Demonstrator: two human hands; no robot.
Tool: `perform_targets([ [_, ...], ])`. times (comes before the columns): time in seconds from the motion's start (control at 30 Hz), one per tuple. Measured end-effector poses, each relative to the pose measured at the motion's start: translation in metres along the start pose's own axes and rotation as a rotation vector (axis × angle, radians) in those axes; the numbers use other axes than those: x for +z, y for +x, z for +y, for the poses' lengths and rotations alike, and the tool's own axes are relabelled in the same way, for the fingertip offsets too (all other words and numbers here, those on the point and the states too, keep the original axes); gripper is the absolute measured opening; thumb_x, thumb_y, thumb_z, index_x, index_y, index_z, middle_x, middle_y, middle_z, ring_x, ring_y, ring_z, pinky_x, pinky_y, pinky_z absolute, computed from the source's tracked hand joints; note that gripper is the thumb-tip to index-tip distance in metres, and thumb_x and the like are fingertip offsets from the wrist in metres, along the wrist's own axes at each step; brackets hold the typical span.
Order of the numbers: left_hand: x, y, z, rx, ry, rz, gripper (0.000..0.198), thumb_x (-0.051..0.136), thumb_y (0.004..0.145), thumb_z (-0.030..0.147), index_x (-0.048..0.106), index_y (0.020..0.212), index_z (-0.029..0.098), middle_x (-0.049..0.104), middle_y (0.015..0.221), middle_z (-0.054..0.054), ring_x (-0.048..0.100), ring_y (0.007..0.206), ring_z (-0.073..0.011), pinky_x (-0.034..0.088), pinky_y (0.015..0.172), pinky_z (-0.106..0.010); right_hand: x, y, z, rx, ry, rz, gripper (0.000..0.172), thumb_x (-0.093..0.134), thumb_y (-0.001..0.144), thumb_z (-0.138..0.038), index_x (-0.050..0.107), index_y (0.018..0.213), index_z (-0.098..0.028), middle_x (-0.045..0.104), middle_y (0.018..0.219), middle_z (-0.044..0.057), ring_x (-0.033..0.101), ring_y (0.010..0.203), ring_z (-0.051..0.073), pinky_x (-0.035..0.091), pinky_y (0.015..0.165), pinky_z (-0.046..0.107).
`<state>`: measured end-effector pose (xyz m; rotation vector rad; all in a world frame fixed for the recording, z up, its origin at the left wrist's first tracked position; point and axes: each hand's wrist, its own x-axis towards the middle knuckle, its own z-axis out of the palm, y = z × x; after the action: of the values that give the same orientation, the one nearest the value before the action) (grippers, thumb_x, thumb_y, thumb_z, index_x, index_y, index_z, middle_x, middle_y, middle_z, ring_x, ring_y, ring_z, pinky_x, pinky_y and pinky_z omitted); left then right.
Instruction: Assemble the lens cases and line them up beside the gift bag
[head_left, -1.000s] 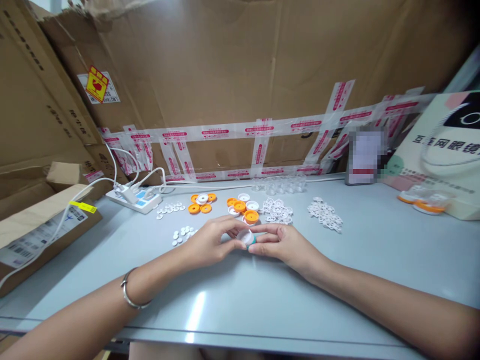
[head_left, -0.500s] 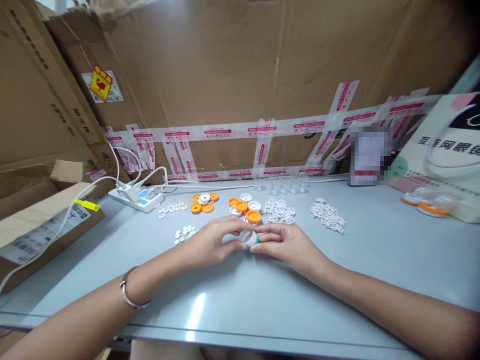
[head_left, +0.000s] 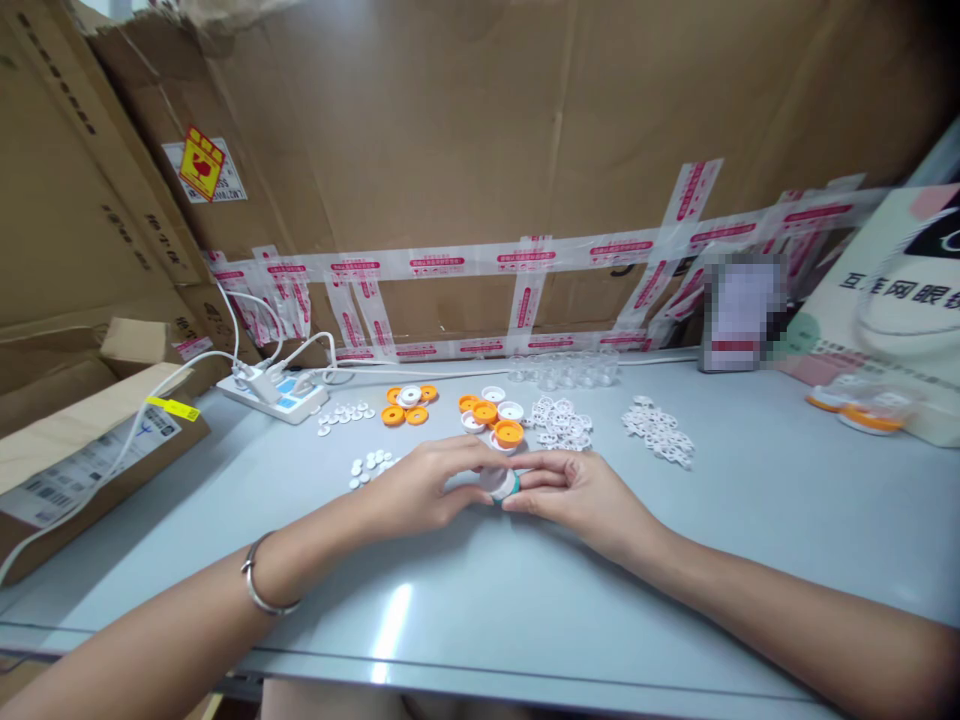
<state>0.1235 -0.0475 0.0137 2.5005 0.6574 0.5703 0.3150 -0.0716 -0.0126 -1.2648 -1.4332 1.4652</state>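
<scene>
Between my fingertips is a small round plastic piece, clear to white on one side with a teal rim on the other. My left hand pinches its left side with thumb and fingers. From the right, my right hand grips the teal side. Just beyond the hands sit orange and white round caps. White openwork plastic parts lie right of those caps. Small white discs are partly hidden behind my left hand.
Farther back stand clear plastic cups. More orange rings and white stemmed discs lie left; another openwork pile lies right. A power strip, an opened carton, a blurred phone-like object and bagged orange caps are around.
The round piece has tilted slightly between my fingers, showing more of its white and teal side. Both hands stay in nearly the same place.
</scene>
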Motion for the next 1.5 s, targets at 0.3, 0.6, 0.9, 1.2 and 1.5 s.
perform_targets([
  [0.3,-0.001,0.001,0.001,-0.075,0.019,0.093,0.03,0.056,0.08,0.023,0.056,0.109,0.017,0.061,0.098,-0.007,0.056,0.089,-0.0153,0.046,0.08,-0.03,-0.003,0.003,0.002,-0.02,0.072,-0.021,0.046,0.073,0.058,-0.026,0.061,0.101,-0.016,0.073,0.083,0.004,0.067,0.085,0.021,0.051,0.079,0.031],
  [0.6,-0.005,0.003,0.002,-0.124,-0.21,0.124,0.028,0.057,0.08,0.022,0.055,0.107,0.015,0.06,0.104,-0.008,0.058,0.095,-0.0161,0.048,0.086,-0.032,-0.004,0.0,-0.005,-0.025,0.095,0.039,0.041,0.074,0.056,-0.024,0.063,0.095,-0.018,0.073,0.08,0.001,0.067,0.084,0.019,0.051,0.081,0.031],
  [0.9,-0.011,0.005,0.002,-0.207,-0.652,0.167,0.03,0.059,0.078,0.02,0.05,0.107,0.016,0.056,0.113,-0.01,0.057,0.102,-0.0204,0.046,0.089,-0.039,-0.001,-0.006,-0.016,-0.089,0.164,0.135,0.036,0.077,0.049,-0.024,0.063,0.081,-0.017,0.073,0.078,0.003,0.068,0.079,0.02,0.053,0.079,0.032],
  [1.2,-0.012,0.003,-0.001,-0.122,-0.328,0.152,0.029,0.057,0.078,0.018,0.051,0.106,0.015,0.057,0.11,-0.009,0.055,0.104,-0.0184,0.045,0.093,-0.037,-0.004,-0.006,-0.014,-0.121,0.092,0.121,0.033,0.077,0.05,-0.027,0.063,0.079,-0.019,0.072,0.08,0.002,0.068,0.079,0.021,0.054,0.077,0.033],
  [1.5,-0.015,0.003,0.006,-0.068,-0.112,0.092,0.028,0.057,0.079,0.016,0.054,0.107,0.016,0.062,0.107,-0.007,0.058,0.098,-0.0159,0.046,0.089,-0.032,-0.002,-0.005,-0.013,-0.098,0.069,0.099,0.029,0.076,0.051,-0.026,0.062,0.075,-0.018,0.071,0.075,0.0,0.068,0.077,0.019,0.053,0.075,0.031],
])
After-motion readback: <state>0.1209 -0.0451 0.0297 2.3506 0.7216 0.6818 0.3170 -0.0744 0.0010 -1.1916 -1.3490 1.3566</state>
